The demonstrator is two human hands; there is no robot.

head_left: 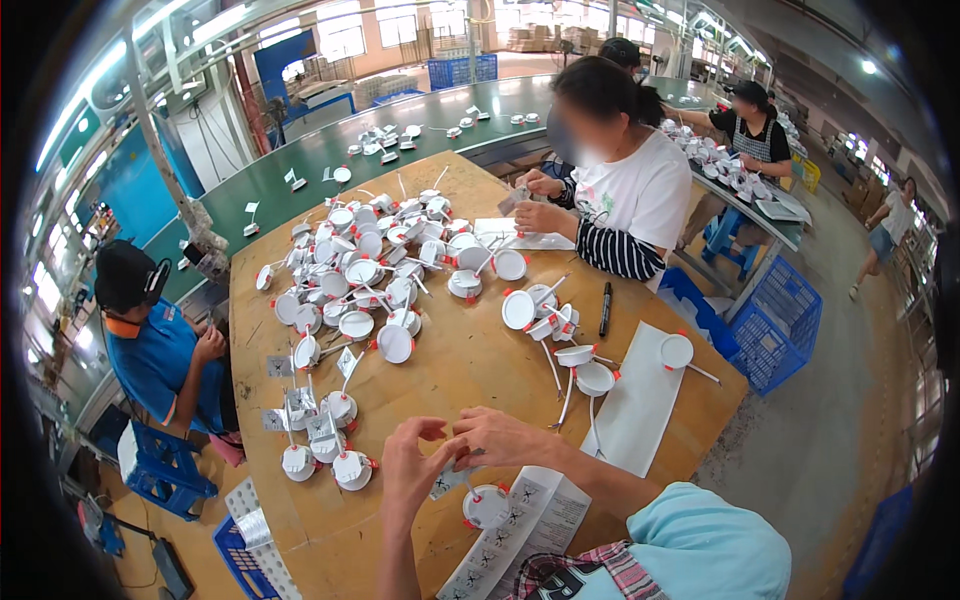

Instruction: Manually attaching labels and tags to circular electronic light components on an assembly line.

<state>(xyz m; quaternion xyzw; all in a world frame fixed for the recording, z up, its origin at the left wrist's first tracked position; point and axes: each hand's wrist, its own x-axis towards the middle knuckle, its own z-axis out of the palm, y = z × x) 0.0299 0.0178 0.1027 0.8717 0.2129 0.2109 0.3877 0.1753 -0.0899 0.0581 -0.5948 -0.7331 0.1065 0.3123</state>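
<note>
Near the table's front edge, my left hand (408, 462) and my right hand (497, 438) meet with fingertips pinched together. Between and just under them shows a silver sticker label (445, 484), by the cable of a round white downlight (487, 508). The fingers partly hide where label and cable meet. That downlight has red clips and lies on a sheet of printed labels (535, 515) in front of me. Left of my hands, several downlights (322, 440) stand with silver labels on their cables.
A large pile of white downlights (365, 270) covers the table's middle. A black marker (606, 309) and a white strip (640, 400) lie to the right. Across the table a co-worker (630, 180) handles a small piece; another person (160, 340) sits left. Blue crates (775, 325) stand right.
</note>
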